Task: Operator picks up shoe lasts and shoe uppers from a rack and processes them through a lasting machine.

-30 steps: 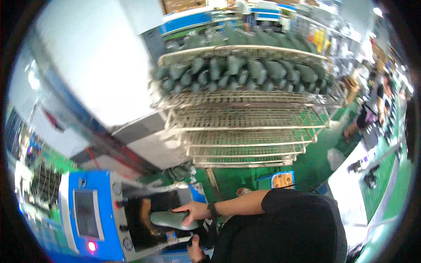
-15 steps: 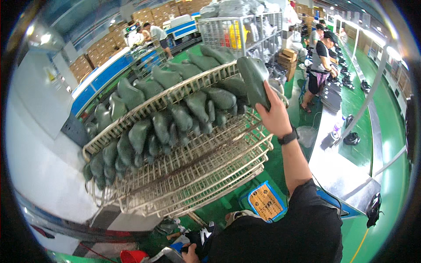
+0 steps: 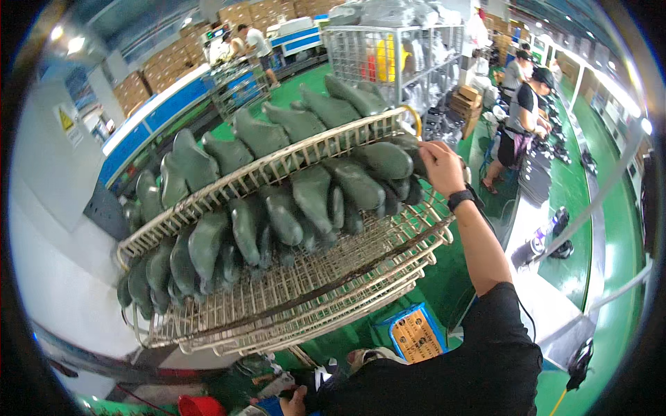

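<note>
My right hand (image 3: pixel 442 168) is at the right end of a pale wire rack (image 3: pixel 333 274), fingers closed on the end of a dark green shoe last (image 3: pixel 414 151). That last lies on the rack's top, partly hidden by my fingers. More green lasts hang in rows along the rack, such as one on the near side (image 3: pixel 311 197) and one on the far side (image 3: pixel 260 135). Low at the bottom edge, my left hand (image 3: pixel 295 402) is closed on a black shoe (image 3: pixel 322 380) with a white mark, mostly hidden by my sleeve.
An orange-brown box in a blue tray (image 3: pixel 418 335) sits on the floor below the rack. A red bucket (image 3: pixel 201 405) is at the lower left. On the right, people (image 3: pixel 524 118) work along a conveyor line (image 3: pixel 590 201). A metal cage (image 3: pixel 395 59) stands behind.
My right hand has lowered the shoe last from above the rack onto its right end. The view has shifted slightly. My left hand stays low with the black shoe.
</note>
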`<state>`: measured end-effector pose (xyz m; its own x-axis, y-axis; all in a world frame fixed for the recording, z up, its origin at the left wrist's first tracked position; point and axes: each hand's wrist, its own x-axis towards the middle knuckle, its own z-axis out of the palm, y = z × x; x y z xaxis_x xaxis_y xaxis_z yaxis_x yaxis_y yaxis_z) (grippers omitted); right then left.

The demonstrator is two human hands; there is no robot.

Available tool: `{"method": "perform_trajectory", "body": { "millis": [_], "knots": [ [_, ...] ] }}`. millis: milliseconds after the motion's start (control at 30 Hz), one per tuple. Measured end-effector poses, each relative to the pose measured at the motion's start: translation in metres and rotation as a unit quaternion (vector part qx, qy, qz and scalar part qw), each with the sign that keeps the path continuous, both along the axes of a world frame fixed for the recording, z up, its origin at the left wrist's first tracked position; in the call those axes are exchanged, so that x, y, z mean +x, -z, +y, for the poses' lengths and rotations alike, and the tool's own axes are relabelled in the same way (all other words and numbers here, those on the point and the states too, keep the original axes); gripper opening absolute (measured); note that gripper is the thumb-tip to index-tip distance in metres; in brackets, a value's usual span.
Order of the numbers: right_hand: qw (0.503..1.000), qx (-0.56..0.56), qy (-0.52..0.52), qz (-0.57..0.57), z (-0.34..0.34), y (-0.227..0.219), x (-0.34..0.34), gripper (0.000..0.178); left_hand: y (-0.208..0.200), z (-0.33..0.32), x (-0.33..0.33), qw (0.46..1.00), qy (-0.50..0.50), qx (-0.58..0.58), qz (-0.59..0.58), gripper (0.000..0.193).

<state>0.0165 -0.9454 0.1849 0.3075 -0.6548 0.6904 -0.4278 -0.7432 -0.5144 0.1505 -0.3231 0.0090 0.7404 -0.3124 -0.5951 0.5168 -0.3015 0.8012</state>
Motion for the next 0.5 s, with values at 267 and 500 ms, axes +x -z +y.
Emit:
{"method": "perform_trajectory", "body": {
  "millis": [267, 500],
  "knots": [
    [0.990, -0.020, 0.142, 0.004, 0.128, 0.004, 0.047, 0.046, 0.013, 0.129, -0.056, 0.969, -0.247, -0.010, -0.005, 0.026],
    [0.672, 0.362, -0.638, 0.106, 0.487, 0.076, 0.173, 0.035, 0.026, 0.286, -0.271, 0.781, -0.619, -0.007, -0.086, 0.024]
  ]
}}
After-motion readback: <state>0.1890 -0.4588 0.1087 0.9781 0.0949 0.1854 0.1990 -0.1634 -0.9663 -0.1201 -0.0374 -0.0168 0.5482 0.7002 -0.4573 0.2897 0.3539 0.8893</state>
